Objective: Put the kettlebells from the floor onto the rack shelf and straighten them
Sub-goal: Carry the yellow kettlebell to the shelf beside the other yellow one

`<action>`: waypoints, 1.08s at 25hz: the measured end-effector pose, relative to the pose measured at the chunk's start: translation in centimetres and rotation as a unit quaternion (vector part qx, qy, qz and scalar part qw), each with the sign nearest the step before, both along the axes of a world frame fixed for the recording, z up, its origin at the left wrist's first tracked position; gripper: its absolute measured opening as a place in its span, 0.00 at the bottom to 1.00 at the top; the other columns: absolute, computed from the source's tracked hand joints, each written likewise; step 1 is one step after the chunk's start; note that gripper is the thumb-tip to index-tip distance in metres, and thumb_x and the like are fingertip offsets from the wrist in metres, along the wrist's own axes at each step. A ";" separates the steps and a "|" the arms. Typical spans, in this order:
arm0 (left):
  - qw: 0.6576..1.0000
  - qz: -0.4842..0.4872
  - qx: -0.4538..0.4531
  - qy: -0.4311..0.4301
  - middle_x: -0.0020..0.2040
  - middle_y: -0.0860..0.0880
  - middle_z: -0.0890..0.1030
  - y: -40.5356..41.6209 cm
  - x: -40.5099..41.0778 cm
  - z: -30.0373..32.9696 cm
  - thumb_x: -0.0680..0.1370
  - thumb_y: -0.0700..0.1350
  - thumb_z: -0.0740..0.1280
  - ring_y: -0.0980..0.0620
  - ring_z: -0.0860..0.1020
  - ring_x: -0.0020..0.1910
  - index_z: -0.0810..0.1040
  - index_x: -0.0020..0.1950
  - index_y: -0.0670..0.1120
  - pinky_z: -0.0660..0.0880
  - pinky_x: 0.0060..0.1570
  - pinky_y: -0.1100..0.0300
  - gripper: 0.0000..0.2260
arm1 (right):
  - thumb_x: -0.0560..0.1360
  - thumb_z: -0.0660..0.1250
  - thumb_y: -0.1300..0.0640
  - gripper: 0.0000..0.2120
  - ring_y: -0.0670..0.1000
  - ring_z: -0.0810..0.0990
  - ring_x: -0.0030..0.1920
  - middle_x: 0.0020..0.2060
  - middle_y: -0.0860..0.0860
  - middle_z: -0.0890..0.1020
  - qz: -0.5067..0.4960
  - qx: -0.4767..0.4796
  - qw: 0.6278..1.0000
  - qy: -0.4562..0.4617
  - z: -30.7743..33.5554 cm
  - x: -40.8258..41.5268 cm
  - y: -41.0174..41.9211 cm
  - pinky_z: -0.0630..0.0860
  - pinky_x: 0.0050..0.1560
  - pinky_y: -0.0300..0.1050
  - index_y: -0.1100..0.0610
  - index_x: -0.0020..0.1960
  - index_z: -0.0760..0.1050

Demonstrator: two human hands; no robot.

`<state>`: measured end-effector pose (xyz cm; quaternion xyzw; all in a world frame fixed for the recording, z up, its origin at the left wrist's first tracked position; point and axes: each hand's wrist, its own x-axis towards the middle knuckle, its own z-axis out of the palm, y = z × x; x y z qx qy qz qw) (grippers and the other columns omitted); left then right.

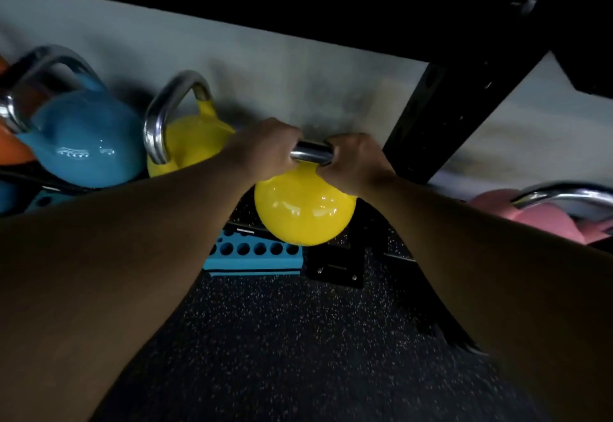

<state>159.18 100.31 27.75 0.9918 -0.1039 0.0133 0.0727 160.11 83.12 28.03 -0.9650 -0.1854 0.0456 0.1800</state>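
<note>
Both forearms reach forward; the left hand and right hand clench the chrome handle of a yellow kettlebell. Left of it stand another yellow kettlebell and a blue one (pink one on its right).

yellow kettlebell (chrome handle), blue kettlebell, speckled black floor

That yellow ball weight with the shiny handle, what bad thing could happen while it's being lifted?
The round yellow kettlebell hangs from both hands, left hand and right hand, above the blue perforated rack rail; a slip could drop it there. Swinging left, it might knock the second yellow kettlebell already shelved.
</note>
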 end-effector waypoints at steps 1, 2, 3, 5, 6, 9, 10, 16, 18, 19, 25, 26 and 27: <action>1.000 0.009 -0.017 0.001 0.48 0.41 0.83 0.2 0.4 -0.2 0.70 0.46 0.69 0.37 0.80 0.50 0.81 0.51 0.46 0.71 0.40 0.54 0.11 | 0.70 0.66 0.55 0.12 0.61 0.80 0.49 0.47 0.58 0.84 0.000 0.003 1.000 -0.005 -0.1 0.6 0.4 0.68 0.41 0.41 0.54 0.52 0.81; 0.999 0.019 -0.033 0.001 0.47 0.40 0.83 0.3 0.8 -0.3 0.70 0.45 0.69 0.37 0.80 0.50 0.81 0.51 0.46 0.71 0.41 0.54 0.11 | 0.70 0.66 0.55 0.12 0.61 0.80 0.49 0.46 0.58 0.84 -0.001 0.003 1.000 -0.007 -0.2 1.1 0.7 0.68 0.41 0.41 0.54 0.52 0.80; 0.999 0.031 -0.043 0.003 0.48 0.40 0.83 0.2 1.5 -0.4 0.71 0.45 0.70 0.37 0.80 0.50 0.81 0.51 0.45 0.72 0.42 0.53 0.11 | 0.69 0.66 0.56 0.11 0.61 0.80 0.48 0.46 0.58 0.84 -0.004 0.001 1.000 -0.008 -0.3 1.8 0.9 0.69 0.41 0.42 0.54 0.51 0.80; 0.998 0.047 -0.048 0.012 0.48 0.40 0.83 -0.2 2.9 -0.6 0.71 0.45 0.71 0.38 0.79 0.50 0.81 0.52 0.43 0.69 0.41 0.54 0.11 | 0.69 0.65 0.58 0.09 0.63 0.80 0.47 0.45 0.59 0.83 -0.023 0.005 1.000 -0.014 -0.7 3.2 1.1 0.71 0.42 0.45 0.53 0.48 0.79; 0.997 0.050 -0.053 0.010 0.48 0.40 0.83 -0.3 3.5 -0.7 0.72 0.45 0.71 0.38 0.79 0.49 0.81 0.51 0.43 0.68 0.41 0.55 0.11 | 0.68 0.65 0.59 0.09 0.64 0.80 0.47 0.44 0.60 0.83 -0.033 0.010 0.999 -0.023 -0.9 3.7 1.1 0.72 0.42 0.46 0.53 0.47 0.78; 0.996 0.051 -0.075 0.000 0.49 0.40 0.83 -0.5 3.4 -0.7 0.72 0.45 0.72 0.38 0.79 0.50 0.81 0.51 0.42 0.71 0.44 0.53 0.11 | 0.69 0.64 0.61 0.06 0.65 0.79 0.47 0.44 0.62 0.82 -0.029 0.011 0.999 -0.038 -1.1 3.6 0.9 0.69 0.41 0.47 0.55 0.45 0.75; 0.996 0.052 -0.078 -0.002 0.49 0.39 0.84 -0.4 3.2 -0.8 0.72 0.45 0.72 0.38 0.79 0.50 0.81 0.52 0.42 0.72 0.45 0.52 0.11 | 0.69 0.64 0.61 0.05 0.65 0.79 0.46 0.44 0.62 0.82 -0.028 0.012 0.999 -0.033 -1.1 3.4 0.9 0.68 0.40 0.46 0.54 0.44 0.73; 0.993 0.066 -0.100 -0.007 0.49 0.38 0.83 -0.8 2.9 -0.7 0.71 0.44 0.72 0.37 0.80 0.50 0.80 0.51 0.41 0.73 0.46 0.51 0.11 | 0.69 0.65 0.60 0.11 0.65 0.76 0.51 0.48 0.61 0.79 -0.024 0.008 0.999 -0.025 -0.9 3.6 0.9 0.74 0.46 0.52 0.55 0.50 0.70; 0.988 0.093 -0.121 -0.010 0.50 0.38 0.81 -0.7 2.8 -1.0 0.72 0.42 0.71 0.37 0.79 0.49 0.77 0.53 0.40 0.72 0.42 0.52 0.12 | 0.71 0.67 0.58 0.18 0.64 0.73 0.56 0.55 0.61 0.75 -0.039 0.007 0.999 -0.016 -0.9 3.0 0.9 0.74 0.53 0.57 0.56 0.59 0.68; 0.982 0.112 -0.151 -0.022 0.52 0.37 0.80 -0.8 2.7 -1.2 0.72 0.41 0.71 0.36 0.79 0.50 0.75 0.56 0.40 0.73 0.43 0.51 0.14 | 0.72 0.68 0.58 0.22 0.63 0.72 0.58 0.58 0.60 0.72 -0.048 0.014 0.999 -0.012 -0.9 2.3 0.8 0.74 0.56 0.59 0.56 0.64 0.67; 0.932 0.347 -0.053 0.095 0.75 0.34 0.61 -3.7 -3.8 -3.6 0.75 0.45 0.70 0.30 0.65 0.69 0.39 0.78 0.43 0.69 0.62 0.34 0.45 | 0.74 0.66 0.64 0.43 0.61 0.50 0.78 0.79 0.59 0.50 -0.036 0.108 0.993 0.013 -1.9 -5.6 -2.2 0.59 0.76 0.55 0.51 0.80 0.44; 0.912 0.380 -0.005 0.156 0.75 0.34 0.60 -4.3 -4.9 -3.8 0.75 0.47 0.71 0.29 0.63 0.71 0.43 0.79 0.40 0.66 0.64 0.32 0.44 | 0.74 0.66 0.64 0.41 0.60 0.52 0.78 0.79 0.58 0.51 -0.018 0.120 0.993 0.013 -1.8 -6.6 -3.2 0.61 0.75 0.53 0.51 0.80 0.47; 0.899 0.381 0.051 0.208 0.75 0.34 0.61 -5.2 -5.9 -3.8 0.75 0.49 0.70 0.29 0.62 0.71 0.52 0.78 0.39 0.65 0.66 0.32 0.39 | 0.74 0.65 0.63 0.38 0.60 0.58 0.76 0.78 0.57 0.55 0.001 0.129 0.992 0.008 -1.7 -7.5 -4.5 0.64 0.73 0.53 0.52 0.79 0.51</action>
